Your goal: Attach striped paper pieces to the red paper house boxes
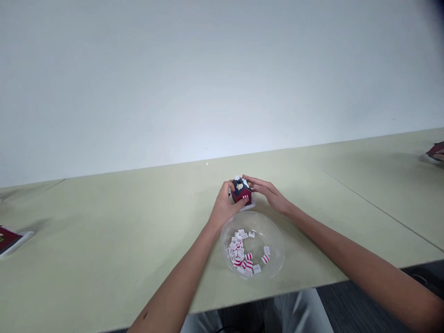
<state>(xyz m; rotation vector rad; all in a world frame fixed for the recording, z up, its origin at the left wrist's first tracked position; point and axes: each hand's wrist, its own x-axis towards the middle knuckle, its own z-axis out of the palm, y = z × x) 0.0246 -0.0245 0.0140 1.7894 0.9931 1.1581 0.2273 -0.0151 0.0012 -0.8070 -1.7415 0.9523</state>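
Observation:
A small model house (pixel 242 196) with dark red walls, a dark blue roof and white patches on top stands on a white base, just past the bowl. My left hand (pixel 225 203) is closed on its left side, the thumb across the front wall near a row of small white marks. From the right, the fingers of my right hand (pixel 268 192) reach along the house's side and back, touching it; their tips are partly hidden. Nearer to me is a clear round plastic bowl (pixel 277 259) holding several small white pieces (pixel 239 252), some with red stripes.
The pale table (pixel 121 240) runs up to a white wall (pixel 215 83). Part of another dark red model (pixel 10 240) shows at the left edge. At the far right, a hand touches a similar red model (pixel 435 149). A tiny white bit (pixel 207 163) lies near the wall.

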